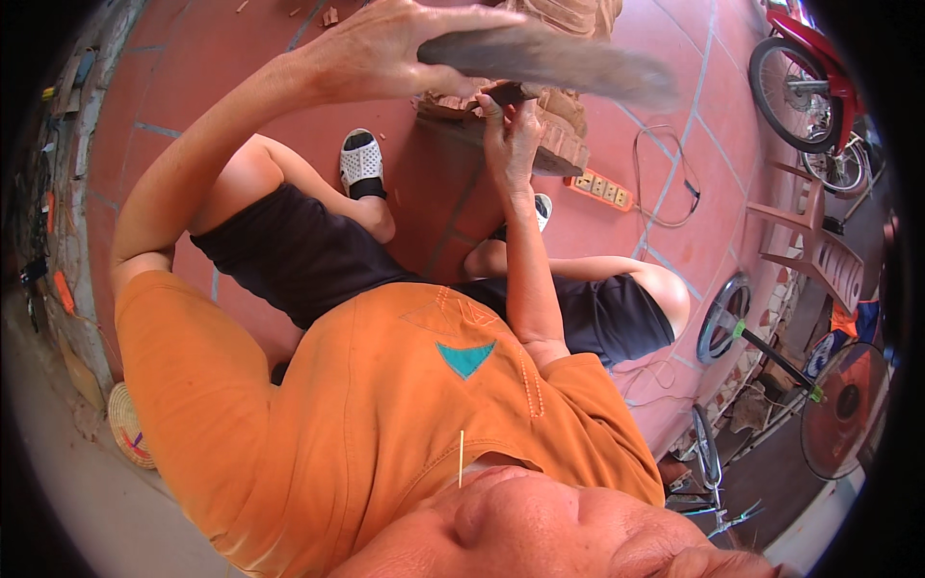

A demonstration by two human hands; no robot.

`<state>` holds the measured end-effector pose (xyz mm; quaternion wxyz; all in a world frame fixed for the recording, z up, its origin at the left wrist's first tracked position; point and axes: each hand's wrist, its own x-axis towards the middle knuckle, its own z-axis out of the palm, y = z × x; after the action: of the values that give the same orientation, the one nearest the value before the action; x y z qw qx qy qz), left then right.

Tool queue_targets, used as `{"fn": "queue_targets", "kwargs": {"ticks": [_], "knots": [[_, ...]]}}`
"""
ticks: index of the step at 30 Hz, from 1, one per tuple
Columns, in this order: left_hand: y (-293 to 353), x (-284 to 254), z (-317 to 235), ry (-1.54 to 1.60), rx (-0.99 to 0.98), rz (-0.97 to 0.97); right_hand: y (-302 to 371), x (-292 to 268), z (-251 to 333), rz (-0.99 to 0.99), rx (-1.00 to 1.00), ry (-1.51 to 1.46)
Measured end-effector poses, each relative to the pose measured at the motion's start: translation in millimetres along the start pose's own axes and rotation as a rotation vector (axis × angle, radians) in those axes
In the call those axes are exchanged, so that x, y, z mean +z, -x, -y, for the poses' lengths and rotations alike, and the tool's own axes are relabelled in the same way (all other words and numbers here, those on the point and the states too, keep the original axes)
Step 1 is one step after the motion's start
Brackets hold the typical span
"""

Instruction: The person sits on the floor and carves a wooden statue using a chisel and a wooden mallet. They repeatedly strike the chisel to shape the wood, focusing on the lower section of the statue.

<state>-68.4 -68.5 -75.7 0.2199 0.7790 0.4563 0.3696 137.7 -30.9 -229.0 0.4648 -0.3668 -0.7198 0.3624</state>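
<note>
My left hand (385,48) is raised and closed round one end of a long, greyish wooden club (559,64), its far end smeared by motion. Just beneath the club, my right hand (511,140) pinches a small dark piece (505,96) against a block of carved brown wood (561,144). The club partly covers that dark piece, so its kind is unclear. The carved block stands on the tiled floor ahead of my feet, and its ridged upper part runs out at the top of the view.
An orange power strip (601,190) lies right of the block, by a looped cable (674,217). Wood chips (330,16) are scattered at the far left. Rightward stand a red motorbike (833,77), a plastic chair (824,246) and a fan (846,409). A white sandal (360,159) is on my foot.
</note>
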Motion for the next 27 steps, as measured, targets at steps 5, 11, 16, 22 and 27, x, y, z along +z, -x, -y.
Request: {"fn": "queue_targets", "kwargs": {"ticks": [5, 11, 16, 22, 27], "knots": [[3, -10, -3, -0.230, -0.211, 0.210, 4, 0, -6, 0.051, 0.067, 0.070], [-2, -11, -15, -0.040, 0.065, -0.019, 4, 0, -9, 0.021, 0.009, 0.021], [14, -3, 9, -0.290, -0.102, 0.249, 10, -1, -45, 0.071, -0.142, 0.145], [-5, -20, -19, -0.070, 0.036, 0.169, 11, 1, -21, -0.035, 0.037, -0.068], [8, 3, 7, -0.195, 0.025, 0.092, 10, 0, -32, 0.043, -0.010, -0.045]]}}
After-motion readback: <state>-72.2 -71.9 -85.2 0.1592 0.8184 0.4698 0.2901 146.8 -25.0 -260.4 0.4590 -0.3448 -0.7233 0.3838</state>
